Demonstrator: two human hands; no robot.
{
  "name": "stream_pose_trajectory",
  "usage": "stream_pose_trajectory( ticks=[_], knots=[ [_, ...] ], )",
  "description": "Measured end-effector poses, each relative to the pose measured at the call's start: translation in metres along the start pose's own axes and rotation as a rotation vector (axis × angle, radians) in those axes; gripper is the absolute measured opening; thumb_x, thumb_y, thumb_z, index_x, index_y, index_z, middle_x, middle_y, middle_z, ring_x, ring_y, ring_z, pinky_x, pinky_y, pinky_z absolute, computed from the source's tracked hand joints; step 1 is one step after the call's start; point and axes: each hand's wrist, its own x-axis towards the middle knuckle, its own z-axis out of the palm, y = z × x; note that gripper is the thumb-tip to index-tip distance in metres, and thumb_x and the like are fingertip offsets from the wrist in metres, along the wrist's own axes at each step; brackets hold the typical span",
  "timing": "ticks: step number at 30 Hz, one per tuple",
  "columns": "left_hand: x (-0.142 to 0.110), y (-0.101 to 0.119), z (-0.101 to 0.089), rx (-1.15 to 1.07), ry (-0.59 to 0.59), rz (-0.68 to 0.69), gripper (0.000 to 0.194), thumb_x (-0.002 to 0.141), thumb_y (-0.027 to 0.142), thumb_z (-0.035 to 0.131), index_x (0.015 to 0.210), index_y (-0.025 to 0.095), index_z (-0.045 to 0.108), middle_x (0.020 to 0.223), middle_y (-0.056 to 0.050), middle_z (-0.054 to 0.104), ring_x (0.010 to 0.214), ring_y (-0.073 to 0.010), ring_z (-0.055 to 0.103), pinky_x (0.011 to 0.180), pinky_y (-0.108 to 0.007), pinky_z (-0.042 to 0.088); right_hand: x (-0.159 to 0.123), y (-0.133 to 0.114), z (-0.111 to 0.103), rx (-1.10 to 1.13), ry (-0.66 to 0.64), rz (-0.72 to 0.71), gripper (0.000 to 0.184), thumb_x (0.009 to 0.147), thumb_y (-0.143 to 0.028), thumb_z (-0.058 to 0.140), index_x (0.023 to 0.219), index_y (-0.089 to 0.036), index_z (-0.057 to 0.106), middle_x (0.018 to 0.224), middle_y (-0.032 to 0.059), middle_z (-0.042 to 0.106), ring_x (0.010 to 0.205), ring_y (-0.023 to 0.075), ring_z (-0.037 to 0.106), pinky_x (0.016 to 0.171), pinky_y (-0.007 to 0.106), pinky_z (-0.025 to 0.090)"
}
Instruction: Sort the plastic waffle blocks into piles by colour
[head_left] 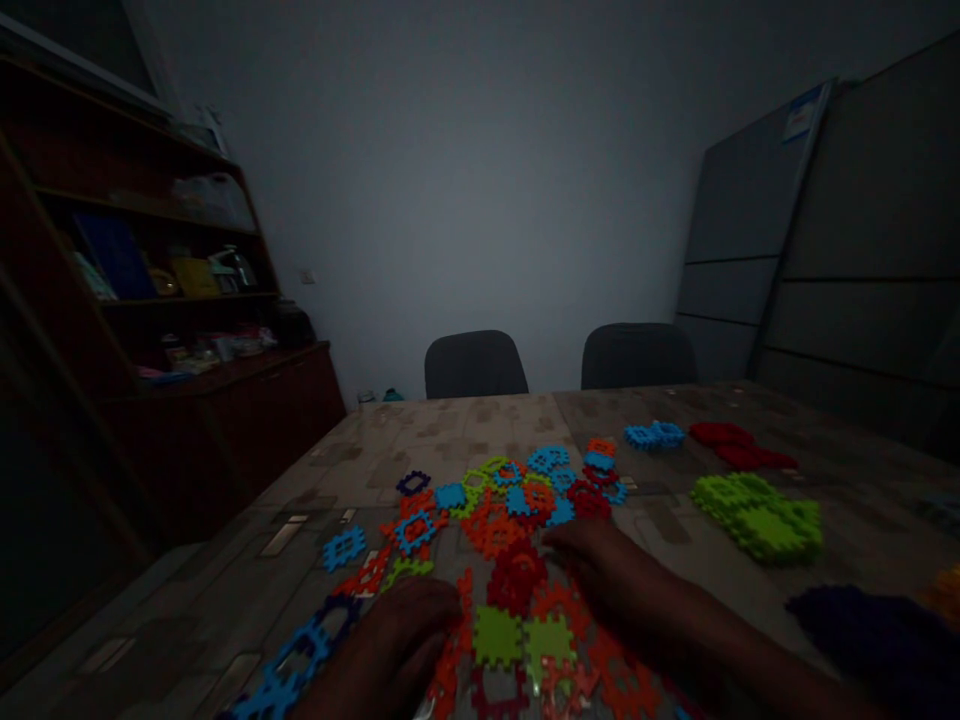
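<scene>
Notched plastic building pieces in several colours lie jumbled on the table. My left hand (409,635) is low over the near left part of the pile, fingers loosely bent and thumb apart, beside an orange piece (450,660). No piece shows in it. My right hand (596,560) reaches in from the right, its fingers stretched towards a cluster of red pieces (517,575); whether the fingertips touch a piece is too dark to tell. Between my hands lie two light green squares (497,637). Farther forward is a spread of orange pieces (491,530) and blue pieces (451,496).
Sorted heaps lie on the right: green pieces (761,515), red pieces (735,445), blue pieces (654,435) and dark purple pieces (874,630). Two dark chairs (476,365) stand beyond the patterned table (420,425). A wooden cabinet (247,400) is at the left.
</scene>
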Motion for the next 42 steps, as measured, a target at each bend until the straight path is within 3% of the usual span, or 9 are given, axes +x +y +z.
stream_pose_trajectory(
  ticks=[3, 7, 13, 18, 22, 26, 32, 37, 42],
  knots=[
    [0.013, 0.010, -0.004, 0.038, -0.009, -0.048, 0.027, 0.097, 0.020, 0.051, 0.107, 0.028, 0.075, 0.115, -0.005, 0.079, 0.107, -0.0255, 0.073, 0.098, -0.038, 0.058, 0.017, 0.020, -0.015, -0.123, 0.041, 0.062, 0.011, 0.103, -0.025, 0.065, 0.107, -0.018, 0.072, 0.110, 0.0048, 0.075, 0.101, 0.0220, 0.071, 0.092, 0.042, 0.056],
    [0.049, 0.012, -0.011, 0.101, -0.041, -0.076, 0.031, 0.096, 0.018, 0.054, 0.120, 0.025, 0.072, 0.127, -0.008, 0.076, 0.118, -0.0281, 0.070, 0.106, -0.043, 0.054, 0.037, 0.034, -0.022, -0.281, 0.022, 0.117, 0.024, 0.101, -0.034, 0.072, 0.119, -0.018, 0.070, 0.123, 0.0070, 0.072, 0.112, 0.0260, 0.069, 0.100, 0.051, 0.055],
    [0.132, 0.013, -0.002, 0.151, -0.089, -0.060, 0.047, 0.091, 0.015, 0.072, 0.136, 0.023, 0.066, 0.142, -0.012, 0.069, 0.131, -0.0307, 0.063, 0.115, -0.048, 0.047, 0.048, 0.020, -0.020, -0.398, -0.010, 0.138, 0.040, 0.099, -0.039, 0.073, 0.134, -0.020, 0.065, 0.138, 0.0099, 0.065, 0.125, 0.0310, 0.063, 0.108, 0.057, 0.049],
    [0.175, 0.010, 0.019, 0.200, -0.169, -0.046, 0.047, 0.097, 0.031, 0.078, 0.140, 0.020, 0.062, 0.148, -0.013, 0.061, 0.136, -0.0350, 0.059, 0.115, -0.062, 0.046, 0.041, 0.014, -0.029, -0.400, -0.029, 0.141, 0.054, 0.093, -0.035, 0.078, 0.142, -0.020, 0.060, 0.137, 0.0116, 0.065, 0.125, 0.0328, 0.062, 0.107, 0.056, 0.047],
    [0.183, 0.005, 0.022, 0.215, -0.186, -0.050, 0.048, 0.100, 0.035, 0.075, 0.143, 0.021, 0.060, 0.151, -0.013, 0.059, 0.137, -0.0354, 0.058, 0.115, -0.062, 0.046, 0.026, 0.016, -0.042, -0.362, -0.037, 0.157, 0.087, 0.075, -0.013, 0.077, 0.157, -0.015, 0.048, 0.145, 0.0235, 0.063, 0.136, 0.0415, 0.055, 0.115, 0.057, 0.039],
    [0.180, 0.003, 0.015, 0.214, -0.223, -0.051, 0.049, 0.100, 0.036, 0.075, 0.143, 0.020, 0.059, 0.147, -0.013, 0.061, 0.130, -0.0340, 0.062, 0.110, -0.060, 0.051, -0.003, 0.014, -0.057, -0.260, -0.064, 0.149, 0.101, 0.069, -0.011, 0.075, 0.164, -0.010, 0.040, 0.160, 0.0273, 0.050, 0.148, 0.0444, 0.045, 0.120, 0.056, 0.035],
    [0.177, 0.005, 0.011, 0.180, -0.280, -0.038, 0.044, 0.100, 0.038, 0.074, 0.138, 0.019, 0.063, 0.139, -0.012, 0.066, 0.124, -0.0321, 0.065, 0.107, -0.057, 0.053, -0.082, -0.008, -0.067, 0.017, -0.224, 0.085, 0.108, 0.075, -0.020, 0.072, 0.171, -0.026, 0.025, 0.160, 0.0148, 0.054, 0.137, 0.0348, 0.059, 0.111, 0.044, 0.050],
    [0.180, 0.004, 0.014, 0.166, -0.263, -0.058, 0.047, 0.100, 0.037, 0.075, 0.140, 0.019, 0.061, 0.134, -0.011, 0.068, 0.119, -0.0313, 0.068, 0.104, -0.055, 0.055, -0.130, -0.016, -0.054, 0.098, -0.357, 0.142, 0.106, 0.075, -0.016, 0.074, 0.170, -0.035, 0.029, 0.174, 0.0091, 0.035, 0.157, 0.0401, 0.034, 0.126, 0.058, 0.030],
    [0.171, 0.008, 0.003, 0.165, -0.175, -0.058, 0.066, 0.088, 0.025, 0.081, 0.149, 0.018, 0.056, 0.144, -0.014, 0.064, 0.128, -0.0333, 0.064, 0.110, -0.049, 0.050, -0.150, -0.003, -0.036, 0.080, -0.394, 0.261, 0.110, 0.075, -0.008, 0.078, 0.166, -0.044, 0.029, 0.177, 0.0007, 0.018, 0.161, 0.0435, 0.010, 0.127, 0.067, 0.015]
  ],
)
